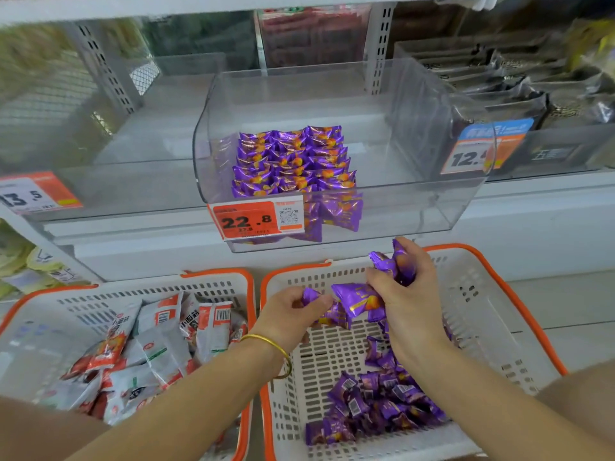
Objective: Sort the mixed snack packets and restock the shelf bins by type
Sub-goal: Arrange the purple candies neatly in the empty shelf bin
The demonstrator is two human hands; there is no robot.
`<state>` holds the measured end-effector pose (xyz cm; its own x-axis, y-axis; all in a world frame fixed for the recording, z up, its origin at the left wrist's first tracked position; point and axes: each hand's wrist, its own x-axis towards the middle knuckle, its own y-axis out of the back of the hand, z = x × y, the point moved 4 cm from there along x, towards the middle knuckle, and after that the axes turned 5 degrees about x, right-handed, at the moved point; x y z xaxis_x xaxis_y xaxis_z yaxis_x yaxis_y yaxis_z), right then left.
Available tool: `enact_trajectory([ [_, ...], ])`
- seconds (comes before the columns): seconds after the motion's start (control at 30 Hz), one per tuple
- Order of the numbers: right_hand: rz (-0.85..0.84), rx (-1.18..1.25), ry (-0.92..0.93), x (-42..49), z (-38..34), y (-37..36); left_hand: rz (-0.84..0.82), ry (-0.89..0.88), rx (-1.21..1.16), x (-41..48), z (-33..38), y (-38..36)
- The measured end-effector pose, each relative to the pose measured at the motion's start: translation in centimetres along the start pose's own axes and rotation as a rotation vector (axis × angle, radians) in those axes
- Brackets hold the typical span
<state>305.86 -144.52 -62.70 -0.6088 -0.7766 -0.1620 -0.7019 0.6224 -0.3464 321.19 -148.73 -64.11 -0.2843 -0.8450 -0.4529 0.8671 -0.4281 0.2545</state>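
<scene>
My right hand (pixel 404 294) and left hand (pixel 293 314) both grip purple packets (pixel 352 299) over the basket (pixel 482 294), gathered for the clear bin (pixel 332 181) above (already part-stacked).

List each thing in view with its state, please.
left hand: grips purple packets
right hand: grips purple packets too
clear bin: partly filled, neat purple rows
right basket: loose purple pile inside
left basket: red-and-white packets inside
</scene>
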Motion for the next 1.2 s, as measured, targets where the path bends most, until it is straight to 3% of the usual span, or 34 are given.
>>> enact_trajectory([
  [0.13, -0.022, -0.245, 0.154, -0.6, -0.2, -0.1, -0.138, 0.167, -0.485, -0.9, 1.1, -1.6],
  [0.23, -0.037, -0.336, 0.245, -1.2, -0.9, -0.3, -0.241, 0.158, -0.573, -1.7, 2.3, -1.8],
  [0.37, -0.121, -0.361, 0.353, -1.6, -2.7, -0.8, -0.227, -0.072, -0.291, -2.9, 4.5, -1.3],
  [0.53, -0.352, -0.182, 0.176, 0.8, -9.5, -2.0, -0.136, -0.435, -0.035, -3.0, 11.7, 1.3],
  [0.67, -0.523, -0.302, 0.197, 3.9, -14.7, -4.6, -0.127, -0.654, 0.108, -1.0, 18.0, 2.3],
  [0.77, -0.494, -0.326, 0.254, 6.9, -16.5, -6.3, -0.077, -0.670, 0.151, 1.5, 20.4, 2.3],
  [0.87, -0.496, -0.366, 0.215, 9.9, -16.4, -6.7, -0.150, -0.533, 0.059, 4.5, 20.4, 2.6],
  [1.0, -0.428, -0.369, 0.139, 13.1, -15.9, -5.1, -0.015, -0.604, 0.382, 7.3, 19.2, 4.1],
  [1.2, -0.433, -0.383, 0.112, 14.6, -14.5, -5.1, -0.301, -0.540, 0.720, 8.2, 17.9, 2.8],
])
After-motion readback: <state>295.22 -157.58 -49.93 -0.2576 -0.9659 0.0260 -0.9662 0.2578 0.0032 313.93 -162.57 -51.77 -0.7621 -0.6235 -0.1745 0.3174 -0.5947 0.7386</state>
